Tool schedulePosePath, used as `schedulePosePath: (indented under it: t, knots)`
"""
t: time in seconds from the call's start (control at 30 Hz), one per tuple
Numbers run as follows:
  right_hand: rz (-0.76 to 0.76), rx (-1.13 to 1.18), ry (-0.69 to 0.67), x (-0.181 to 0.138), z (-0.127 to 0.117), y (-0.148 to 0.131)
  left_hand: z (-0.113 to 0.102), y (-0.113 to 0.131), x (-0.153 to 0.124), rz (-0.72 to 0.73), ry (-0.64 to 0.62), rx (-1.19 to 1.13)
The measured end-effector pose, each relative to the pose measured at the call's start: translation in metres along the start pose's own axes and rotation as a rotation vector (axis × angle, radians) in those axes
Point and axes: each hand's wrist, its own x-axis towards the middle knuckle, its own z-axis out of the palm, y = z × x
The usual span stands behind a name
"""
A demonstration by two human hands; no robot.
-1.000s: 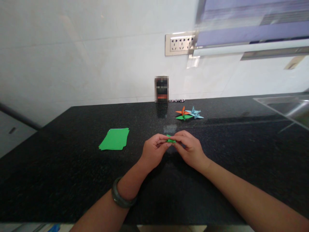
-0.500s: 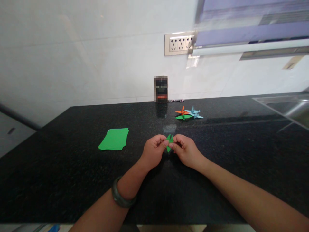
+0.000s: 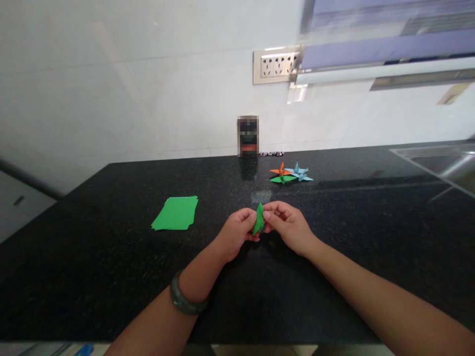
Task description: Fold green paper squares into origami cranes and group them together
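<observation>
Between my two hands is a small folded green paper (image 3: pixel 259 221), held just above the dark countertop (image 3: pixel 237 296). My left hand (image 3: pixel 237 232) pinches its left side with thumb and fingers, a bangle on that wrist. From the other side, my right hand (image 3: pixel 287 225) grips the paper's right edge, thumb in front. Fingertips partly cover the folds. Beyond the right hand stand several finished paper cranes: an orange crane (image 3: pixel 281 171), a green crane (image 3: pixel 283 179) and light blue cranes (image 3: pixel 300 172), close together.
A stack of green square paper (image 3: pixel 176 213) lies to the left. At the wall stands a small dark blurred box (image 3: pixel 248 136) with a beaded strand (image 3: pixel 271 154) beside it. A metal sink (image 3: pixel 445 168) is set in at the right. Sockets (image 3: pixel 276 66) are on the wall.
The green paper has turned in my hands and now shows a narrower, closed shape instead of spread points. My right hand has risen slightly, and the left fingers have shifted around it.
</observation>
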Motion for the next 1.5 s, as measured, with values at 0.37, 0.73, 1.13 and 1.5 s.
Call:
schedulePosePath:
  t: [0.37, 0.73, 1.13, 1.5]
  knots:
    - [-0.077, -0.136, -0.040, 0.002, -0.002, 0.009, 0.000, 0.000, -0.001, 0.043, 0.008, -0.008]
    - [-0.351, -0.528, -0.141, -0.001, -0.013, 0.002, -0.001, 0.002, -0.001, -0.081, 0.039, -0.109]
    - [-0.712, -0.697, -0.042, -0.003, -0.010, -0.005, -0.003, 0.003, -0.002, -0.113, -0.026, -0.302]
    - [-0.753, -0.927, 0.028, -0.001, -0.011, -0.005, 0.000, 0.002, -0.002, -0.085, 0.023, -0.244]
